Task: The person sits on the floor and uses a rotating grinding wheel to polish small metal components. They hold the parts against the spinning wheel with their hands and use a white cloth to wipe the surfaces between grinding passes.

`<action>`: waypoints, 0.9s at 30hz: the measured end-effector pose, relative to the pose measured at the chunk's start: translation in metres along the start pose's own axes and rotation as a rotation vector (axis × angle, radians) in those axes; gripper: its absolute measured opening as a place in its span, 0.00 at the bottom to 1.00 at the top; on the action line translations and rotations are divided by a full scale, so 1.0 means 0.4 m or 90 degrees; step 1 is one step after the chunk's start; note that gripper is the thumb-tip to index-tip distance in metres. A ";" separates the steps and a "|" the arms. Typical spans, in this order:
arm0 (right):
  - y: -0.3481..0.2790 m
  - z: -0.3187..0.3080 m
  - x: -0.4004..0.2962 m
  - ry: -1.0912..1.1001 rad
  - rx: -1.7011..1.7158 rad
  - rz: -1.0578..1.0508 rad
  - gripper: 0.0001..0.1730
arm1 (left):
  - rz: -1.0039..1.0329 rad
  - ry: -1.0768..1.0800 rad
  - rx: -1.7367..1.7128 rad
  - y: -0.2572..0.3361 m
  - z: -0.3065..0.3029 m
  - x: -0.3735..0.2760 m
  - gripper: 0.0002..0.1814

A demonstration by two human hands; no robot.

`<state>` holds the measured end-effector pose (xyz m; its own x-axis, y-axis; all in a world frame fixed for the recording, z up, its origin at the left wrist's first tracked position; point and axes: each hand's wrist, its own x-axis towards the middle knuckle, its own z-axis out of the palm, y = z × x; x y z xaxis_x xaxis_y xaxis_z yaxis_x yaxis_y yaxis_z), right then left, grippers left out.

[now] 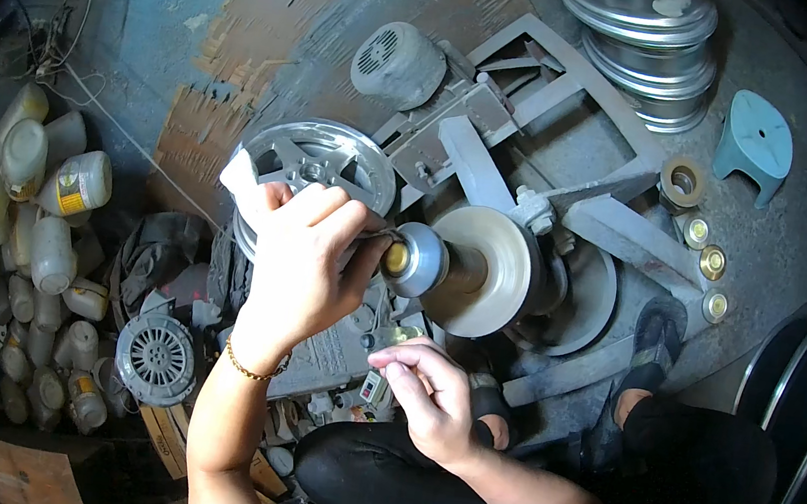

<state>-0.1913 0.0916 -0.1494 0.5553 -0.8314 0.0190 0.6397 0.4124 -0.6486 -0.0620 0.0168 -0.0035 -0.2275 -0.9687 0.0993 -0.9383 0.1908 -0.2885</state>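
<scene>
My left hand, wearing a gold-coloured chain bracelet, is closed on a white cloth or paper that sticks out past the fingers. Its thumb and fingertips are at the rim of a round grey metal cap with a brass-coloured centre, at the end of a machine spindle. Behind the cap is a large pale disc. Below it my right hand has its fingers curled and thumb near the index finger. A small clear bottle lies along these fingers; whether they grip it I cannot tell.
A five-spoke alloy wheel leans behind my left hand. A dusty motor and steel frame stand beyond. Wheel rims, a blue stool and several caps are at right; plastic bottles are heaped at left.
</scene>
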 end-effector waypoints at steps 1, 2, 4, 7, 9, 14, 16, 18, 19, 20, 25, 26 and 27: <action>0.000 0.000 0.001 0.002 -0.001 -0.002 0.08 | 0.000 -0.001 -0.005 -0.002 -0.001 0.000 0.09; 0.000 0.000 0.002 0.003 -0.001 -0.003 0.08 | 0.001 -0.001 -0.010 -0.005 -0.002 -0.001 0.09; 0.002 0.002 0.002 0.005 -0.001 -0.003 0.08 | 0.001 -0.003 -0.018 -0.009 -0.001 -0.002 0.09; 0.005 0.004 0.002 0.007 -0.002 -0.001 0.08 | 0.001 -0.003 -0.029 -0.013 0.002 -0.001 0.09; 0.002 0.004 0.003 0.006 -0.005 -0.002 0.08 | 0.002 -0.003 -0.037 -0.016 0.003 0.000 0.09; 0.011 -0.001 0.006 0.016 -0.007 -0.026 0.08 | 0.026 -0.014 -0.062 -0.030 0.006 0.011 0.09; 0.011 -0.001 0.005 0.015 -0.003 -0.025 0.08 | 0.032 -0.019 -0.073 -0.035 0.005 0.012 0.09; 0.013 -0.003 0.005 0.016 -0.003 -0.025 0.08 | 0.040 -0.021 -0.084 -0.038 0.005 0.013 0.09; 0.013 -0.004 0.004 0.016 -0.002 -0.023 0.08 | 0.041 -0.021 -0.086 -0.040 0.006 0.013 0.09; 0.013 -0.005 0.004 0.016 -0.002 -0.021 0.08 | 0.041 -0.022 -0.089 -0.041 0.008 0.011 0.09; 0.009 0.007 0.003 0.005 0.003 0.001 0.08 | 0.036 0.011 -0.085 -0.045 0.012 -0.003 0.08; 0.006 0.010 0.000 0.006 0.011 0.011 0.09 | 0.025 0.027 -0.083 -0.041 0.022 -0.015 0.08; 0.000 0.013 -0.001 0.000 0.019 0.021 0.09 | 0.011 0.046 -0.076 -0.040 0.026 -0.028 0.08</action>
<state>-0.1885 0.0938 -0.1455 0.5762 -0.8173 -0.0021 0.6369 0.4507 -0.6255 -0.0417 0.0230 -0.0097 -0.2585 -0.9519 0.1647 -0.9573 0.2296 -0.1754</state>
